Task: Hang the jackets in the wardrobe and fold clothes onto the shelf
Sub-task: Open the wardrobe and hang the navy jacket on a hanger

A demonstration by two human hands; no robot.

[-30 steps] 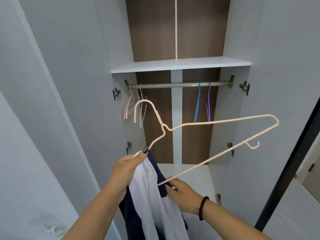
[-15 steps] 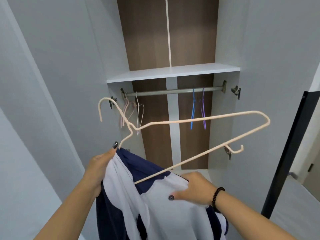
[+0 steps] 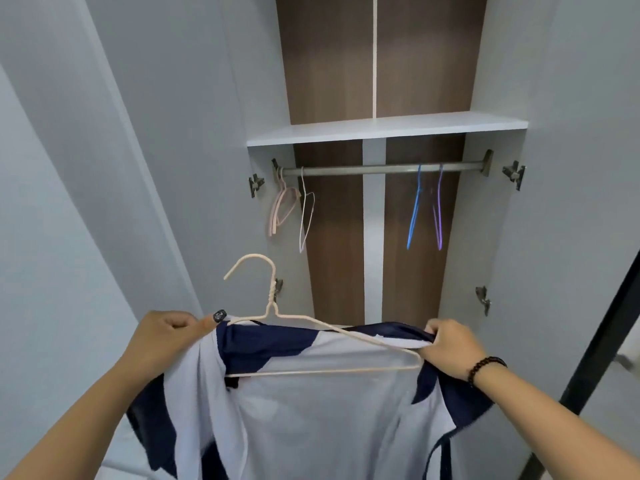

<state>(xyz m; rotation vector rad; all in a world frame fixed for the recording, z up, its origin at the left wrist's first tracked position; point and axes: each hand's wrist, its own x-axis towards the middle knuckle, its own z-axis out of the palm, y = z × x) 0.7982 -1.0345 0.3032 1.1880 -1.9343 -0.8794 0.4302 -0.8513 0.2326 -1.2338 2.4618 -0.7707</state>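
The left hand [image 3: 166,336] pinches the left shoulder of the jacket [image 3: 311,410], fingers curled and thumb pressed on the cloth just beside the hanger [image 3: 270,317]. The jacket, white with navy panels, is held up in front of the open wardrobe [image 3: 554,202], below the rail [image 3: 381,169]. The cream wire hanger lies against the jacket's upper part with its hook upright; its left arm slips under the collar edge and its right end meets the right hand. No writing or label shows on the cloth.

On the rail hang pink hangers [image 3: 282,209] and a white hanger [image 3: 306,216] at the left, then a blue hanger [image 3: 414,209] and a purple hanger [image 3: 439,213] towards the right. The shelf [image 3: 388,128] sits just above the rail.

The right hand [image 3: 450,348], with a dark bead bracelet [image 3: 485,367] at the wrist, grips the bunched right shoulder and the hanger's end.
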